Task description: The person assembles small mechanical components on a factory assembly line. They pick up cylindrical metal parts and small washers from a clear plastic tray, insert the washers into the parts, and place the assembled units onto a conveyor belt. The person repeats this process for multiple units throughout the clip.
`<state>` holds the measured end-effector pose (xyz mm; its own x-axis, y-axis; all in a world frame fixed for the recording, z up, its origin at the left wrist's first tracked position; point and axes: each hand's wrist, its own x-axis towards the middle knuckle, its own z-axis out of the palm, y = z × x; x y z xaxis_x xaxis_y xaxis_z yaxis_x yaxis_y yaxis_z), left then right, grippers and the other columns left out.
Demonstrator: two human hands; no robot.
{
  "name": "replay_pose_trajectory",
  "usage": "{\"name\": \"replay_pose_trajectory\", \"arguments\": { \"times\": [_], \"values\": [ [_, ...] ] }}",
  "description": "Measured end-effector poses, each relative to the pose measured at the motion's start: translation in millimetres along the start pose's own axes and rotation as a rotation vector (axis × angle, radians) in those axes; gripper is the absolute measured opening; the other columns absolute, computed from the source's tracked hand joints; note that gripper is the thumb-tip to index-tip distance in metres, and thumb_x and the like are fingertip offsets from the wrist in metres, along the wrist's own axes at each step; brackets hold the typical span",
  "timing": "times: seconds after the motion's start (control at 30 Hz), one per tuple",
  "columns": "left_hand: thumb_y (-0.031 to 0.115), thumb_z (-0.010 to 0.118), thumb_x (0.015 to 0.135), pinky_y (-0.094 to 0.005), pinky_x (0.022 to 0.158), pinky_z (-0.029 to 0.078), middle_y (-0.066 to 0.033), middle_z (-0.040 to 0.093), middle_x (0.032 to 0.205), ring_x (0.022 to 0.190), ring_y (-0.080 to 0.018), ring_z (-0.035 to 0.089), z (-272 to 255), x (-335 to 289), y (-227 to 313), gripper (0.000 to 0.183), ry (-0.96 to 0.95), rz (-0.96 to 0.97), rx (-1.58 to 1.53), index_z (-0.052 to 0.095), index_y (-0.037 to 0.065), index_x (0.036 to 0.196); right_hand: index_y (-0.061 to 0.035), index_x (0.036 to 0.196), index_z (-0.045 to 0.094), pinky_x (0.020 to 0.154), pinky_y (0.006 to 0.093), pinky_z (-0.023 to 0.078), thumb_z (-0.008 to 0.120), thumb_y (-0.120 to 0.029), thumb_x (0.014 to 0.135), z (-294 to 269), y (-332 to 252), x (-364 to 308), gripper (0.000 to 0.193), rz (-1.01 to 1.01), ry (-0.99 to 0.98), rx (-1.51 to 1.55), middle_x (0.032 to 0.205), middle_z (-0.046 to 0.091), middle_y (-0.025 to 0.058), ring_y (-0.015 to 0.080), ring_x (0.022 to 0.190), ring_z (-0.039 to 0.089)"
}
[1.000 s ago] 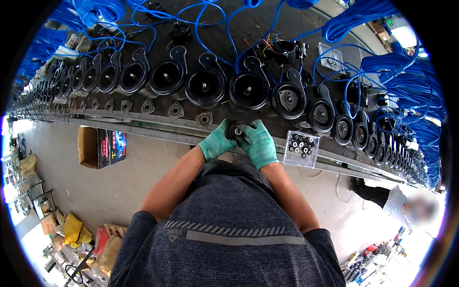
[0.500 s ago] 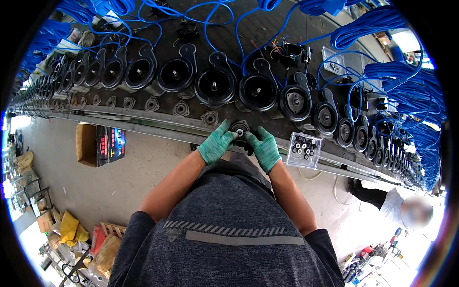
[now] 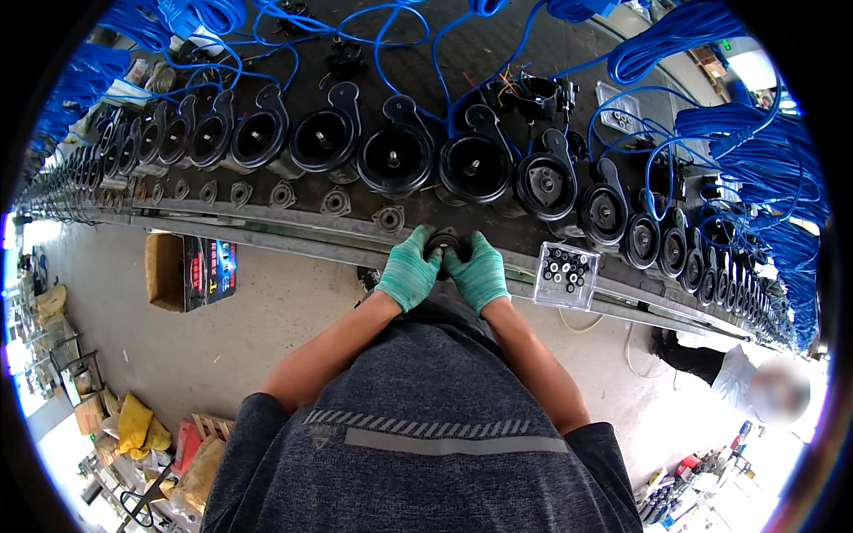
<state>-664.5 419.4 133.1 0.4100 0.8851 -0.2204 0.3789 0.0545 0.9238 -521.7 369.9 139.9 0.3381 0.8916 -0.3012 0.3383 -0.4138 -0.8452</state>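
At the near edge of the bench, my left hand (image 3: 410, 271) and my right hand (image 3: 478, 274), both in green knit gloves, close around a dark round flange (image 3: 443, 237) from its two sides. My thumbs press together over its middle, covering much of its centre. Left of it, a grey metal flange with a ringed centre hole (image 3: 388, 219) lies on the bench, first in a row of similar flanges. Beyond my hands stand black round pump housings (image 3: 396, 160) with a shaft upright in the middle. A clear plastic box (image 3: 549, 291) of small black and white rings sits right of my right hand.
Blue cable coils (image 3: 675, 49) hang and lie along the far side, with loose loops across the bench. A second clear box (image 3: 619, 111) lies behind the housings. A cardboard box (image 3: 167, 274) stands on the floor at left. Another person (image 3: 733, 373) is at the right.
My hands have drawn closer together, and the thumbs have come in over the flange. The flange's pale centre, visible earlier, is now mostly covered.
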Motion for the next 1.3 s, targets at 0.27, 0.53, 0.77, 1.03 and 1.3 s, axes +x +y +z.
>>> {"name": "replay_pose_trajectory", "arguments": {
  "times": [0.27, 0.53, 0.77, 1.03, 1.3],
  "values": [
    [0.001, 0.058, 0.100, -0.0290, 0.094, 0.053, -0.0103, 0.061, 0.131, 0.112, -0.0174, 0.062, -8.5, 4.2, 10.5, 0.045, -0.076, 0.087, -0.576, 0.045, 0.004, 0.143, -0.0021, 0.108, 0.066, 0.073, 0.0288, 0.055, 0.075, -0.001, 0.084, -44.3, -31.0, 7.0, 0.025, -0.222, 0.016, 0.091, 0.097, 0.073, 0.0090, 0.0119, 0.085, 0.067],
    [0.000, 0.061, 0.097, -0.0270, 0.100, 0.048, -0.0078, 0.063, 0.128, 0.117, -0.0140, 0.059, -40.3, 2.2, -45.6, 0.042, 0.042, -0.118, -0.472, 0.051, 0.000, 0.138, -0.0063, 0.099, 0.068, 0.081, 0.0403, 0.054, 0.076, -0.007, 0.082, -64.1, -52.0, 88.4, 0.019, -0.761, 0.450, -0.419, 0.103, 0.070, 0.0084, 0.0304, 0.094, 0.065],
    [0.013, 0.076, 0.086, -0.0389, 0.103, 0.048, -0.0168, 0.059, 0.132, 0.121, -0.0297, 0.057, -52.8, 8.6, -76.6, 0.059, 0.248, -0.080, 0.281, 0.051, 0.001, 0.138, -0.0104, 0.105, 0.072, 0.088, 0.0431, 0.053, 0.071, -0.009, 0.080, -63.3, -44.2, 84.1, 0.025, -0.867, 0.312, -0.698, 0.114, 0.068, 0.0061, 0.0315, 0.105, 0.062],
    [0.039, 0.086, 0.073, -0.0448, 0.102, 0.049, -0.0178, 0.056, 0.130, 0.120, -0.0376, 0.055, -45.9, 45.0, -59.2, 0.078, 0.134, -0.144, 0.948, 0.054, 0.004, 0.135, -0.0041, 0.105, 0.071, 0.079, 0.0371, 0.056, 0.063, 0.006, 0.081, -113.9, -13.5, 5.8, 0.027, -0.619, 0.320, -0.308, 0.107, 0.069, 0.0136, 0.0307, 0.094, 0.068],
    [0.037, 0.089, 0.071, -0.0461, 0.099, 0.052, -0.0174, 0.053, 0.132, 0.122, -0.0384, 0.055, -34.5, 58.8, -55.9, 0.072, 0.051, -0.198, 0.999, 0.059, 0.006, 0.129, -0.0067, 0.104, 0.071, 0.078, 0.0398, 0.055, 0.070, -0.003, 0.082, -196.3, 183.1, -28.2, 0.022, -0.024, 0.356, -0.483, 0.101, 0.070, 0.0149, 0.0329, 0.085, 0.068]
  ]
}}
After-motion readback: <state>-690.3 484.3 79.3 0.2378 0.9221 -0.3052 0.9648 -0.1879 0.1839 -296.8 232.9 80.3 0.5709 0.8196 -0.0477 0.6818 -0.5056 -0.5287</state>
